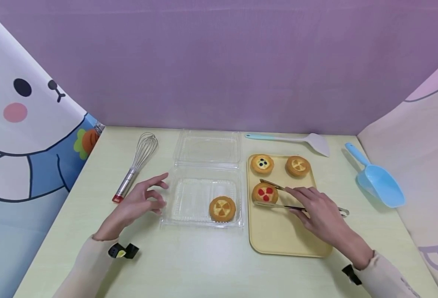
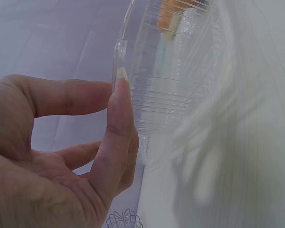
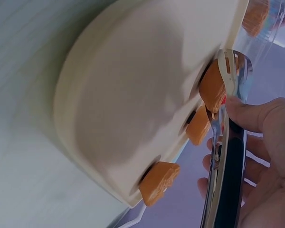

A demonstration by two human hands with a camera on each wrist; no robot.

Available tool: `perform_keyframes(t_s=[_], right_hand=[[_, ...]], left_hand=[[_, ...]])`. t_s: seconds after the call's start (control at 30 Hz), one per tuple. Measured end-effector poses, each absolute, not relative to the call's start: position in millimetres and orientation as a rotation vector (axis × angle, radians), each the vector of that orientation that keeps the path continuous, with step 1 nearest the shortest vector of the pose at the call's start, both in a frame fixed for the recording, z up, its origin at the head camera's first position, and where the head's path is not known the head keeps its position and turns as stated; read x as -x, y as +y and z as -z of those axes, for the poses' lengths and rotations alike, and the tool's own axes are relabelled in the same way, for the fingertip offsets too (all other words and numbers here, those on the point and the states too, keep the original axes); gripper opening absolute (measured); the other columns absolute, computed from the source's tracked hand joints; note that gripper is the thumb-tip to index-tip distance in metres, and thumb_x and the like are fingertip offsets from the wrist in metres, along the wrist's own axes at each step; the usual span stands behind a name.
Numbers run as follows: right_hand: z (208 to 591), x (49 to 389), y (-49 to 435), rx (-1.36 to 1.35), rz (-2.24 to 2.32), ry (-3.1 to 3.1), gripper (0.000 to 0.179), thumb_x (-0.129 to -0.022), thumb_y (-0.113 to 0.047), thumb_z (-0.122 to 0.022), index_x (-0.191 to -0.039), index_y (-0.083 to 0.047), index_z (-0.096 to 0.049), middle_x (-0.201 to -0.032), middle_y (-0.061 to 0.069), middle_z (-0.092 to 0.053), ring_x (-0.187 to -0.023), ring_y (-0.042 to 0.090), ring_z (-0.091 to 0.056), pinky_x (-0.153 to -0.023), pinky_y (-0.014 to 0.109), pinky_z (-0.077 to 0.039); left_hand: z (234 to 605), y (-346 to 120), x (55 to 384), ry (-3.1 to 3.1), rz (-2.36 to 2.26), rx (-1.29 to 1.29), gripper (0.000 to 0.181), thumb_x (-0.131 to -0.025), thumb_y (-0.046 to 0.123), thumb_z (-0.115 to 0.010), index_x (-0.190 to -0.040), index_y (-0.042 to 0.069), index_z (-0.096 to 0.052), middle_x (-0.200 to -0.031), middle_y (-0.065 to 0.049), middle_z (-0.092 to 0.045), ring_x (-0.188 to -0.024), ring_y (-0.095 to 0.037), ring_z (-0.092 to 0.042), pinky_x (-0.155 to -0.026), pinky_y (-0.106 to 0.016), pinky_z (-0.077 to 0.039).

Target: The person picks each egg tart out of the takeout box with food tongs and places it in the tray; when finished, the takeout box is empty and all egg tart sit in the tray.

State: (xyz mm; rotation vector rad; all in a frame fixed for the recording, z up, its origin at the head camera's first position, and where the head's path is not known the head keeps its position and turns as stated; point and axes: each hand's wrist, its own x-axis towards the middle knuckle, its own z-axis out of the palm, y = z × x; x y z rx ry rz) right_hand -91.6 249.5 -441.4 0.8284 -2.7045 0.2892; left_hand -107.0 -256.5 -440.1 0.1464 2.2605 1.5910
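My right hand (image 1: 319, 211) grips metal tongs (image 3: 223, 166) with dark handle panels. The tongs' two arms straddle a tart with red topping (image 1: 265, 192) on the yellow tray (image 1: 282, 236). Two more tarts sit along the tray's far side: one with dark dots (image 1: 262, 164) and one with a pale wedge pattern (image 1: 298, 166). My left hand (image 1: 138, 203), fingers spread and loosely bent, is at the left edge of a clear hinged plastic box (image 1: 189, 203) with its lid laid back. A wedge-patterned tart (image 1: 222, 209) lies in the box's near right corner.
A whisk (image 1: 135, 165) with a red-ended handle lies left of the box. Behind the tray is a spatula (image 1: 317, 144) with a pale blade. A blue scoop (image 1: 380, 184) rests at the right, near the side curtain. A purple curtain (image 1: 226, 66) closes off the back.
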Motion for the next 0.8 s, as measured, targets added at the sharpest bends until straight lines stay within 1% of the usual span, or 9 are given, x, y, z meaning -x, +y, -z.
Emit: perform_keyframes(t_s=[0.33,0.53,0.8], right_hand=[[438,91,252,-0.841,-0.263,-2.706,0.069,-0.079,-0.024,-0.089,-0.142,-0.010,-0.063,-0.125,0.011,-0.073,-0.107,0.032,-0.070,-0.077,0.051,-0.061],[431,89,254,-0.839,-0.271,-2.709,0.075,-0.077,-0.021,-0.090,-0.145,-0.010,-0.060,-0.126,0.012,-0.072,-0.111,0.034,-0.068,-0.079,0.053,-0.059],[421,87,251,-0.866,-0.293,-2.698,0.074,-0.080,-0.021,-0.088,-0.147,-0.011,-0.059,-0.127,0.011,-0.072,-0.112,0.033,-0.067,-0.080,0.052,-0.058]], left_hand=[[440,-257,107,2.259,-1.599,-0.151,0.087,-0.087,-0.009,-0.066,-0.165,0.005,-0.027,-0.144,-0.028,-0.045,-0.092,-0.020,-0.062,-0.070,-0.032,-0.065],[440,-257,107,2.257,-1.600,-0.165,0.088,-0.087,-0.008,-0.067,-0.165,0.005,-0.027,-0.144,-0.029,-0.046,-0.091,-0.019,-0.063,-0.069,-0.031,-0.064],[440,-257,107,2.257,-1.600,-0.158,0.087,-0.087,-0.009,-0.065,-0.165,0.005,-0.027,-0.144,-0.029,-0.045,-0.091,-0.020,-0.063,-0.070,-0.033,-0.065]])
